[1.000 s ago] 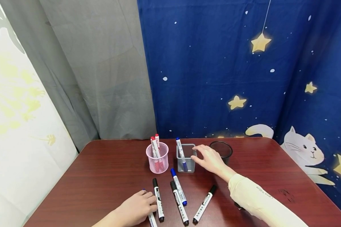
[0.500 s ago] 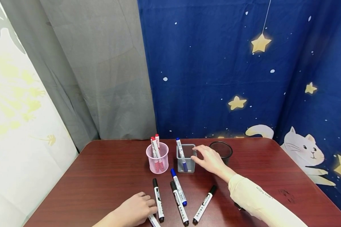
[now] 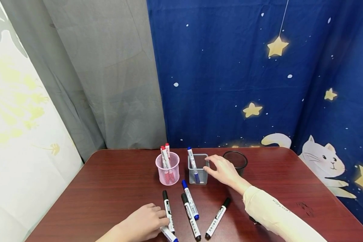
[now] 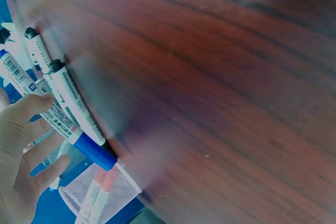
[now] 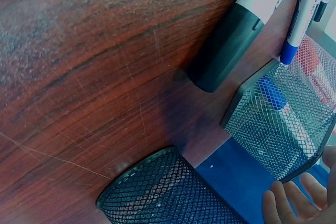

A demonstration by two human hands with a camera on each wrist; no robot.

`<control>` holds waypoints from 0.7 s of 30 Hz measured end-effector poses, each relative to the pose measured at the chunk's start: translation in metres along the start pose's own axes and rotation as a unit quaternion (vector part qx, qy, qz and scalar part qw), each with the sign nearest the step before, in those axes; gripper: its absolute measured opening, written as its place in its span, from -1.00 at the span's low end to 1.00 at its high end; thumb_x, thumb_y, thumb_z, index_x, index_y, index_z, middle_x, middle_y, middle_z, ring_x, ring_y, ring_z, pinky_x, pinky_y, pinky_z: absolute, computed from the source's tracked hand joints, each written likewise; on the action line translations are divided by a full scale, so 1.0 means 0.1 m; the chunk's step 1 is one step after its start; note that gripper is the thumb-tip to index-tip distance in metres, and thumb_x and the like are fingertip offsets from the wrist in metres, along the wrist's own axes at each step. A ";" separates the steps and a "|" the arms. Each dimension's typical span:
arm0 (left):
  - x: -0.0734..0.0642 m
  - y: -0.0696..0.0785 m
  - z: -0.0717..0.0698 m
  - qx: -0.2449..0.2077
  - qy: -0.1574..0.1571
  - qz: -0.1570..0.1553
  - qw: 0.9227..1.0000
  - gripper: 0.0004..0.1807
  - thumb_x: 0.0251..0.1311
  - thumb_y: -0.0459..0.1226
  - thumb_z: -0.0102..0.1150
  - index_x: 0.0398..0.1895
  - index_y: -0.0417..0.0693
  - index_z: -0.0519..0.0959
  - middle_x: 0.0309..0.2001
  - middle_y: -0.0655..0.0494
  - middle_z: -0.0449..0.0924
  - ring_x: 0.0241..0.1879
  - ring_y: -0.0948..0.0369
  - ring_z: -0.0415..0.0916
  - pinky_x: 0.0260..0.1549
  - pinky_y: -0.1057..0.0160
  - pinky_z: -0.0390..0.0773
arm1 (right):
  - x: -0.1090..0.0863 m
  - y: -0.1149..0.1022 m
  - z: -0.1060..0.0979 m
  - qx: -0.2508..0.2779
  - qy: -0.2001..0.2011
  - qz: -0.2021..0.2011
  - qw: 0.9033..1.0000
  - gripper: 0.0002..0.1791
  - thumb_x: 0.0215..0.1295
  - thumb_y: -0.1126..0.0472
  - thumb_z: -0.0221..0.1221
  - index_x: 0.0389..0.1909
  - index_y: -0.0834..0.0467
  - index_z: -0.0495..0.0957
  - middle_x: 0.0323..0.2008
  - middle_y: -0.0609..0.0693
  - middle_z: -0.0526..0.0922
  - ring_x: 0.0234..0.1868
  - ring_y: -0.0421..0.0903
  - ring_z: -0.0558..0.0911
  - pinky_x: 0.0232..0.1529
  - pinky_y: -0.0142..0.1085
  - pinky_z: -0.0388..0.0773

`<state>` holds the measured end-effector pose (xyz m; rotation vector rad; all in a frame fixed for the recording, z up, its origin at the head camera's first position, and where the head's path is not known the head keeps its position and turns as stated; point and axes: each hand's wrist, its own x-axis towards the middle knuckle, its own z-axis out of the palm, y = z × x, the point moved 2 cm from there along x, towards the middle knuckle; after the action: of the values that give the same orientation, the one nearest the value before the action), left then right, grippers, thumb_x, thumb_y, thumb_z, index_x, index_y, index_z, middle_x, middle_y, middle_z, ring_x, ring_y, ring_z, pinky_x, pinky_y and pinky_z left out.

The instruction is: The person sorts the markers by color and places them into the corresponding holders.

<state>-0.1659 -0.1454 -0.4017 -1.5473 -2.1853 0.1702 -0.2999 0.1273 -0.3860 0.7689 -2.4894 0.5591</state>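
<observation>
My left hand (image 3: 146, 222) pinches a blue-tipped white marker (image 3: 170, 234) low over the front of the table. In the left wrist view, the thumb lies across the marker (image 4: 55, 114) and the fingers are behind it. Beside that hand lies a black-capped marker (image 3: 167, 208). My right hand (image 3: 222, 169) rests with relaxed fingertips at the right side of the grey square mesh pen holder (image 3: 198, 178). A blue-capped marker (image 3: 192, 159) leans inside this holder. In the right wrist view, the fingers (image 5: 294, 203) are near the holder's rim.
A pink mesh cup (image 3: 167, 174) with red markers stands left of the grey holder. A black round mesh cup (image 3: 236, 158) is behind my right hand. Lying on the table are another blue marker (image 3: 190, 200) and black markers (image 3: 190, 215), one slanting to the right (image 3: 217, 218).
The marker in my left hand has swung so its blue front end now points toward the table's near side, right of the hand. The right hand stays by the grey holder.
</observation>
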 end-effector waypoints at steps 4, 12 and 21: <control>0.06 -0.02 -0.10 -0.056 -0.004 -0.020 0.998 -0.75 -0.22 -0.19 0.29 -0.44 0.17 0.43 -0.49 0.39 0.39 -0.49 0.39 0.34 -0.49 0.40 0.31 | 0.00 0.00 0.00 -0.003 0.002 -0.001 1.000 -0.60 0.06 -0.06 0.19 -0.13 0.08 0.53 -0.20 -0.07 0.55 -0.17 -0.09 0.52 -0.30 -0.13 0.46; 0.20 -0.02 -0.25 -0.205 0.027 -0.050 0.977 -0.82 -0.04 -0.21 0.20 -0.36 0.14 0.43 -0.50 0.42 0.33 -0.49 0.53 0.20 -0.40 0.57 0.26 | 0.00 0.00 0.00 0.001 0.006 -0.003 1.000 -0.61 0.06 -0.05 0.20 -0.13 0.08 0.53 -0.20 -0.07 0.55 -0.19 -0.09 0.53 -0.32 -0.13 0.47; 0.34 0.03 -0.33 -0.269 0.029 -0.064 0.961 -0.80 -0.03 -0.23 0.21 -0.32 0.13 0.44 -0.46 0.40 0.35 -0.50 0.52 0.27 -0.44 0.64 0.25 | 0.00 0.01 0.01 0.001 0.007 -0.001 1.000 -0.61 0.05 -0.04 0.21 -0.13 0.07 0.54 -0.23 -0.08 0.55 -0.27 -0.13 0.54 -0.36 -0.16 0.47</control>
<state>-0.1581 -0.1184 -0.3639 -1.6369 -2.3953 -0.5476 -0.3005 0.1277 -0.3869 0.7651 -2.4748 0.5638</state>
